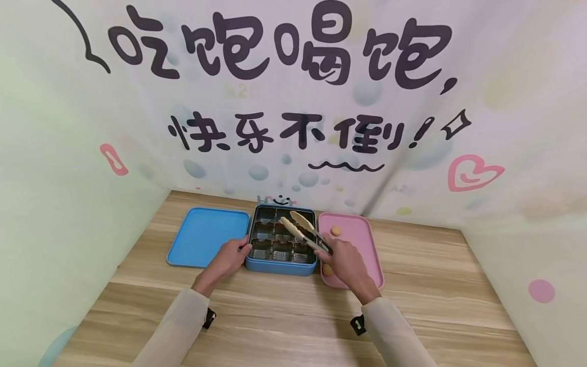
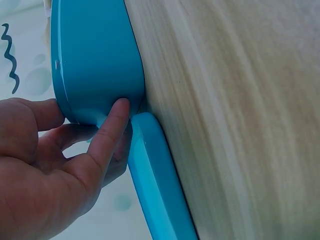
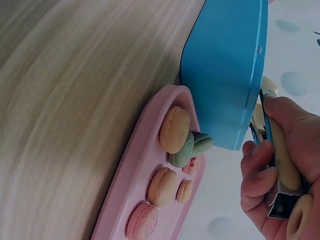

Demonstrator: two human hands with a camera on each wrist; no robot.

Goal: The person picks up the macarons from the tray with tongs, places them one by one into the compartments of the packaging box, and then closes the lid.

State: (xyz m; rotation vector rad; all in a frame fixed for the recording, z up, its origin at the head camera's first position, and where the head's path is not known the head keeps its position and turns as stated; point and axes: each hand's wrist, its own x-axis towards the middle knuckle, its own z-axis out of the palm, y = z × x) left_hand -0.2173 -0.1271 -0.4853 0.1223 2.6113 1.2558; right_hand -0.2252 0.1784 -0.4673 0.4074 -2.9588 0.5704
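A blue rectangular box (image 1: 281, 268) holds a dark plastic insert (image 1: 272, 242) divided into several square compartments. My left hand (image 1: 231, 255) holds the box's near left corner; in the left wrist view the thumb touches the rim and another finger lies against the outer wall. My right hand (image 1: 344, 260) grips a pair of tongs (image 1: 292, 228) with beige tips. The tips hang apart over the insert; whether anything lies below them is hard to tell. Beyond the right hand's near side, several macarons (image 3: 161, 187) in beige, green and pink lie on a pink tray (image 1: 367, 255).
Flat on the wooden table (image 1: 275, 316), a blue lid (image 1: 206, 234) lies left of the box, its edge against it. The pink tray stands close on the box's right. Behind the table rises a white printed backdrop (image 1: 257, 97), with pale walls at both sides.
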